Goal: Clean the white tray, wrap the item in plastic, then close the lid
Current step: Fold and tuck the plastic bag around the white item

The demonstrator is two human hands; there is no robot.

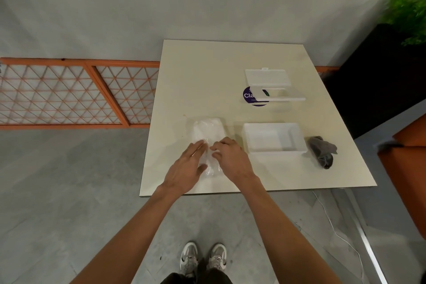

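Observation:
A white item under clear plastic wrap (206,132) lies near the front left of the cream table (207,76). My left hand (187,168) lies flat on its left side with straight fingers. My right hand (227,154) rests on its right side, fingers bent, fingertips on the plastic. An empty white tray (274,137) sits to the right of the item. Its white lid (267,77) stands open behind a second white box (280,94) at the back right.
A crumpled grey cloth (321,151) lies right of the tray. A purple round sticker (250,97) shows under the back box. A black planter (378,76) with a green plant and an orange seat (405,168) stand right of the table. An orange lattice fence (69,94) runs left.

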